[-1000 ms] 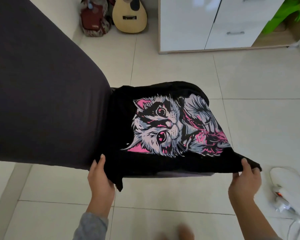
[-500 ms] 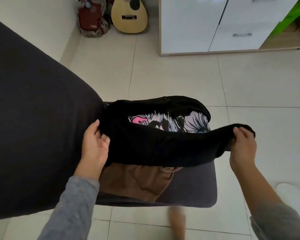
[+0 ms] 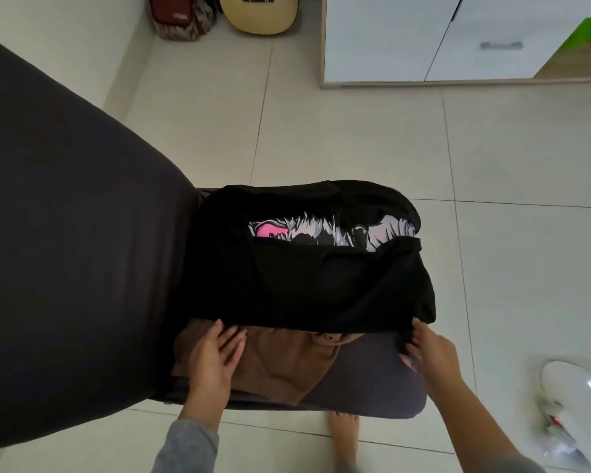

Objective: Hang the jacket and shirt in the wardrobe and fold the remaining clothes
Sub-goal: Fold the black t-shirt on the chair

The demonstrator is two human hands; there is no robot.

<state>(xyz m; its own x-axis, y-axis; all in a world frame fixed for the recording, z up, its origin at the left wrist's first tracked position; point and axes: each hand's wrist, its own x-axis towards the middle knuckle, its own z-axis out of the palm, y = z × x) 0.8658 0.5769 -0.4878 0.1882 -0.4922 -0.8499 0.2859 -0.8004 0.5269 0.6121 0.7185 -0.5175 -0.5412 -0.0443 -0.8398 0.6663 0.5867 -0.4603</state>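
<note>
from my remote seat, the biggest thing in view is the dark grey upholstery (image 3: 65,233) filling the left side. the tiled floor (image 3: 355,138) runs to the far wall, where a white cabinet (image 3: 389,39) stands at the far right.

the black t-shirt (image 3: 304,285) lies folded on the grey seat pad (image 3: 372,380) that juts right from the upholstery. its near half is doubled over the far half, so only a strip of the pink and white print (image 3: 321,230) shows. a brown garment (image 3: 280,367) lies crumpled on the pad, its far part tucked under the t-shirt's near edge.

a white appliance (image 3: 574,394) sits on the floor at the near right, blurred. a guitar (image 3: 258,15) and a red bag (image 3: 181,18) lean at the far wall.

my left hand (image 3: 212,356) lies flat on the brown garment, fingers straight and spread, tips touching the t-shirt's near edge. my right hand (image 3: 427,349) has its fingers curled on the t-shirt's near right corner, pinching the cloth, though it is blurred. a bare foot (image 3: 345,435) stands on the floor just near the pad.
</note>
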